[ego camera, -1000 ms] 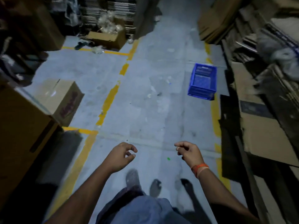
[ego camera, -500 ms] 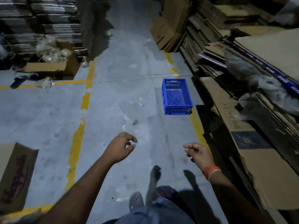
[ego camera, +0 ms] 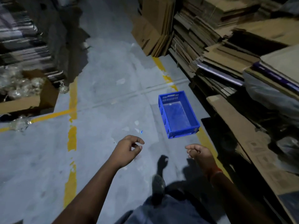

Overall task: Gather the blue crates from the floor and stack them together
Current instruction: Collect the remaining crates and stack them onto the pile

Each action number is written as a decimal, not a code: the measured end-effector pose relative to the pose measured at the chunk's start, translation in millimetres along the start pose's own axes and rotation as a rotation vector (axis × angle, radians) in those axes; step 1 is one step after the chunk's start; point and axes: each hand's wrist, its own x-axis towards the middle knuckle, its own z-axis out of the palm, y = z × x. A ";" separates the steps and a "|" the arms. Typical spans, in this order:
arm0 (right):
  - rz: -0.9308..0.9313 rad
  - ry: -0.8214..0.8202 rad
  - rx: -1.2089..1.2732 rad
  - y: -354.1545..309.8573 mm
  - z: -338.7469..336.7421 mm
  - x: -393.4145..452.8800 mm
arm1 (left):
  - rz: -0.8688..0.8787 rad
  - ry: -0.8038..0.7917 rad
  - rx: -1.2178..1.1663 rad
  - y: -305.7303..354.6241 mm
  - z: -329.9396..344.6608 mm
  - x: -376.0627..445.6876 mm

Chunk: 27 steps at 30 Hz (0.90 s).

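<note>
- Floor (ego camera: pixel 103 88) of grey concrete runs ahead of both hands as a lane, edged by worn yellow lines (ego camera: pixel 72 139) to the left of the left hand (ego camera: pixel 125 151).
- A blue crate (ego camera: pixel 178 113) sits upright on the floor, just ahead of the right hand (ego camera: pixel 199 152), touching neither hand.
- Both hands hang loosely curled, holding nothing.
- Stacked flattened cardboard (ego camera: pixel 226 54) walls the lane to the right of the right hand; the crate stands near its foot.
- An open cardboard box (ego camera: pixel 30 101) lies far left, its crinkled contents too blurred to name.
- The right wrist is in shadow; a foot (ego camera: pixel 158 183) shows between the arms.
</note>
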 end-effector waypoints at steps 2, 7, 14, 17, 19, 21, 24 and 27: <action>-0.005 -0.012 -0.008 -27.1 6.9 38.3 | -0.026 0.029 -0.057 -1.0 -22.8 45.3; -0.038 0.027 -0.128 -66.7 14.8 131.4 | -0.056 0.041 -0.127 -4.1 -66.2 154.0; 0.125 0.168 -0.053 -85.4 41.3 235.6 | 0.035 -0.206 -0.068 -27.9 -115.2 341.4; 0.233 0.322 0.085 -103.2 66.8 260.3 | 0.087 -0.324 0.018 -32.5 -135.6 422.6; 0.267 0.411 0.127 -118.1 82.7 278.7 | 0.136 -0.407 0.083 -27.5 -144.7 474.9; 0.335 0.475 0.163 -120.1 94.3 295.6 | 0.190 -0.491 0.148 -17.0 -143.6 527.7; 0.414 0.611 0.282 -120.4 105.3 317.9 | 0.242 -0.594 0.207 9.2 -128.8 587.4; 0.471 0.713 0.365 -117.3 113.0 348.3 | 0.272 -0.659 0.214 26.2 -99.7 639.8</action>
